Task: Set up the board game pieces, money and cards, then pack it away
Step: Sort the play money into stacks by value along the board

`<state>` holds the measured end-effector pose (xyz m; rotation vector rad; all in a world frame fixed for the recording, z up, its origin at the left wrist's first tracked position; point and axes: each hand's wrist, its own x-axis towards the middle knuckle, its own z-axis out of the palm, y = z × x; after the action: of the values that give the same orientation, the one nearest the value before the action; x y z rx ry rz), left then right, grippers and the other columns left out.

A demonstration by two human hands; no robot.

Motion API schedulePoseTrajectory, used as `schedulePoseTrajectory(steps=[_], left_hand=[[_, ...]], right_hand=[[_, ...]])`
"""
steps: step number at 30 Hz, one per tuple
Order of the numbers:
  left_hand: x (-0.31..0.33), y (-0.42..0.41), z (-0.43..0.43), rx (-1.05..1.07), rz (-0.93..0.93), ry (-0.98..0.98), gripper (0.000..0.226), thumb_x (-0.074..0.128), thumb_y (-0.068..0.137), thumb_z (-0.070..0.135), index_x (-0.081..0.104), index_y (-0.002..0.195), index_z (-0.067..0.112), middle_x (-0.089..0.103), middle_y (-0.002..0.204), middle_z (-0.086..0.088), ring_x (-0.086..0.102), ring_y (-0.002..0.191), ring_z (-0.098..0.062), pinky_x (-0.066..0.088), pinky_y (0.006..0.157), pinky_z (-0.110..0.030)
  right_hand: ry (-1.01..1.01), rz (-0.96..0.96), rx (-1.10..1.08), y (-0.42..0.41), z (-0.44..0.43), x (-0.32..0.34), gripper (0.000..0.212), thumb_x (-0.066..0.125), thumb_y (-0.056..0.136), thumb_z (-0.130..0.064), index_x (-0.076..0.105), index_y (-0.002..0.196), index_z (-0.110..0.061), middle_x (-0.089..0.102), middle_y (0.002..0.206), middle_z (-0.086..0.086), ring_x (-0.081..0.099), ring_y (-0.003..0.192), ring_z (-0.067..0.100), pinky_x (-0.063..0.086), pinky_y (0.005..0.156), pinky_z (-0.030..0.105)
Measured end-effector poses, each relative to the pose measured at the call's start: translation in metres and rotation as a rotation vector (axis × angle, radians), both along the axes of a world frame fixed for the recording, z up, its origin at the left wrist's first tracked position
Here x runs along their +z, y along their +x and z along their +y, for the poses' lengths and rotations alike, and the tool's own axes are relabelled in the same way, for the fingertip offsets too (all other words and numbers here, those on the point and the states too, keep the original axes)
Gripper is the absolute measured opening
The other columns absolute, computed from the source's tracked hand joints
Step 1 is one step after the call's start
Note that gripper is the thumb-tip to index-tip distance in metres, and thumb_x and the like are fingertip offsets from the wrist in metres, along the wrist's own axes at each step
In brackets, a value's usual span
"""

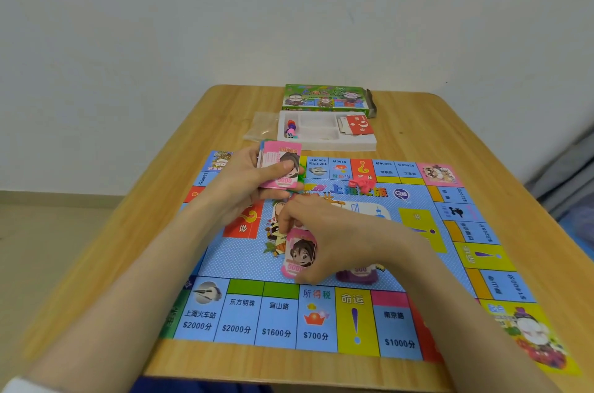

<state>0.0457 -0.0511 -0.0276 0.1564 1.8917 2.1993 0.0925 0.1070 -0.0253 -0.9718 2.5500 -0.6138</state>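
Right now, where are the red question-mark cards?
In the head view, the red question-mark cards lie in the right end of the white tray, beyond the board and in front of the green box.

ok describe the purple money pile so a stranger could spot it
Start at the game board on the wooden table. In its blue dotted centre, just above the near row's yellow square, lies the purple money pile, partly behind the right hand. It reads 500; the pink note beside it reads 5000.
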Motion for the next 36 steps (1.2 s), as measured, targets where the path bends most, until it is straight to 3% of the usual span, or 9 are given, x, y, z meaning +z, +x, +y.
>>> schedulePoseTrajectory(steps=[10, 20, 28, 36], left_hand=[[0.0007, 0.0006, -0.0008, -0.011, 0.002, 0.007, 0.019, 0.060, 0.086, 0.002, 0.058, 0.101, 0.012, 0.075, 0.080, -0.003, 0.072, 0.064, -0.016, 0.053, 0.045, -0.018], [0.0002, -0.0002, -0.0007, -0.017, -0.001, 0.008, 0.018, 0.059, 0.087, 0.001, 0.058, 0.101, 0.012, 0.075, 0.080, -0.004, 0.072, 0.064, -0.016, 0.053, 0.045, -0.018], [0.0003, -0.0002, -0.0009, -0.012, -0.005, 0.013, 0.018, 0.059, 0.087, 0.001, 0.058, 0.101, 0.013, 0.075, 0.080, -0.004, 0.072, 0.063, -0.017, 0.053, 0.045, -0.018], [-0.0002, -0.0008, -0.0005, -0.007, -0.001, 0.013, 0.019, 0.060, 0.086, 0.001, 0.058, 0.102, 0.012, 0.075, 0.080, -0.004, 0.072, 0.063, -0.017, 0.053, 0.044, -0.018]], right_hand=[[0.004, -0.042, 0.018, 0.0018, -0.0008, 0.0022, 0.050, 0.074, 0.075, -0.014, 0.044, 0.114, -0.021, 0.037, 0.106, -0.010, 0.033, 0.099, 0.008, 0.036, 0.086, 0.023], [0.001, -0.002, 0.037, 0.0024, -0.0012, 0.0035, 0.055, 0.078, 0.074, -0.027, 0.046, 0.118, -0.021, 0.041, 0.114, -0.009, 0.037, 0.108, 0.011, 0.038, 0.095, 0.031], [-0.024, -0.089, 0.041, 0.0034, -0.0011, 0.0062, 0.057, 0.077, 0.075, -0.017, 0.044, 0.121, -0.019, 0.041, 0.122, -0.004, 0.040, 0.111, 0.010, 0.040, 0.095, 0.029], [-0.005, -0.062, 0.029, -0.0001, 0.0009, 0.0009, 0.058, 0.077, 0.075, -0.019, 0.042, 0.122, -0.022, 0.036, 0.119, -0.004, 0.037, 0.111, 0.011, 0.040, 0.096, 0.033]])
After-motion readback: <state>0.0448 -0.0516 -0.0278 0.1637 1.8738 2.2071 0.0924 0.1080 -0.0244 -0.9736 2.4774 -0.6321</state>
